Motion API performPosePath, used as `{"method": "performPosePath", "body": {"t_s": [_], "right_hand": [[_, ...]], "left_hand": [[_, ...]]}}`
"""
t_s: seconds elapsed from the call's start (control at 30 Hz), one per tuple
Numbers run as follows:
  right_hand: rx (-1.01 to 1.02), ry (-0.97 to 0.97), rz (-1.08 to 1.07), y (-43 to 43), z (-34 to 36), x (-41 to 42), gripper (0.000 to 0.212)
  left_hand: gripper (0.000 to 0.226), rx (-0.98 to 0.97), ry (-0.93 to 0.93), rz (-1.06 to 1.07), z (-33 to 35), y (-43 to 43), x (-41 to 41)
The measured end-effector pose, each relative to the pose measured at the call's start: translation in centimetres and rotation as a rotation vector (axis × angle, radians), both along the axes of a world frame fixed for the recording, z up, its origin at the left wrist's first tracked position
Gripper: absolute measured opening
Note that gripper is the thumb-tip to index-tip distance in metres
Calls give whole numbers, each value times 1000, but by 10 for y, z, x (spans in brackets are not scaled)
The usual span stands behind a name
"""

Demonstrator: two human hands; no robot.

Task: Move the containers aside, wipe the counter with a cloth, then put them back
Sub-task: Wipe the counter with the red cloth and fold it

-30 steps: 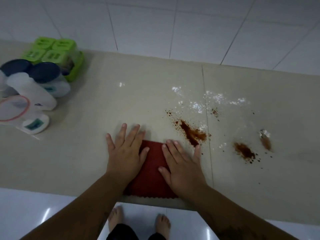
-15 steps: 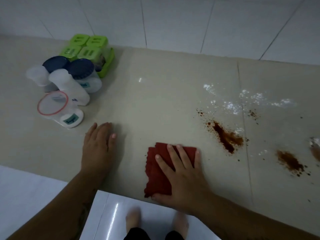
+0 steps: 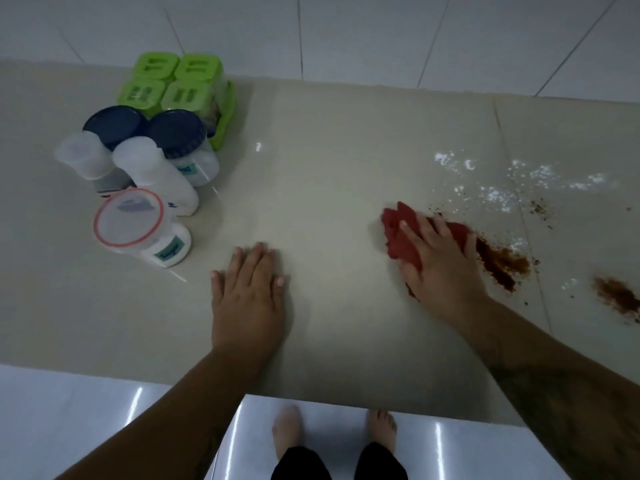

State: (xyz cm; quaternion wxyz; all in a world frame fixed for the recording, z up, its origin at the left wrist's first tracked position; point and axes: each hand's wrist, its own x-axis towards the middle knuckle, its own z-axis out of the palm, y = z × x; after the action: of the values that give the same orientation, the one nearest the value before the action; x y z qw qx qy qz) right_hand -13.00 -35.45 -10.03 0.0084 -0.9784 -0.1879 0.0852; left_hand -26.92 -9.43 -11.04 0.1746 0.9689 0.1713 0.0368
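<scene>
The beige worktop runs beneath a white tiled wall, its near edge above a glossy white floor where bare feet stand. The right hand presses flat on a red cloth beside brown spills and white powder toward the right end. The left hand rests open and empty near the front edge, with the containers clustered at the back-left.

I see a dark red cloth on a pale beige counter — plain, glossy. The spill beside it is rusty brown, with white powder specks further back. Four lime-green lids bear slot patterns; two jar lids are navy. One translucent lid has a red ring — white bottles, teal labels.
</scene>
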Motion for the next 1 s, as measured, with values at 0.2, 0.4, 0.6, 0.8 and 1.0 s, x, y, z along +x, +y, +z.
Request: {"method": "performPosePath", "body": {"t_s": [0.2,0.4,0.6,0.8,1.0], "right_hand": [[138,51,204,37,-4,-127,68],[63,57,259,91,1,-5,63],[-77,80,93,13,16,159,58],[57,35,-210,-94,4,74,68],[146,-21,-193,-22,-17,-9,62]], "left_hand": [[54,-94,-22,-14,4,4,1],[48,-110,-50,-82,7,-13,44],[55,-68,-63,-174,3,-62,108],[52,2,-68,-303,-2,-84,134],[54,5,-24,-267,-6,-93,168]]}}
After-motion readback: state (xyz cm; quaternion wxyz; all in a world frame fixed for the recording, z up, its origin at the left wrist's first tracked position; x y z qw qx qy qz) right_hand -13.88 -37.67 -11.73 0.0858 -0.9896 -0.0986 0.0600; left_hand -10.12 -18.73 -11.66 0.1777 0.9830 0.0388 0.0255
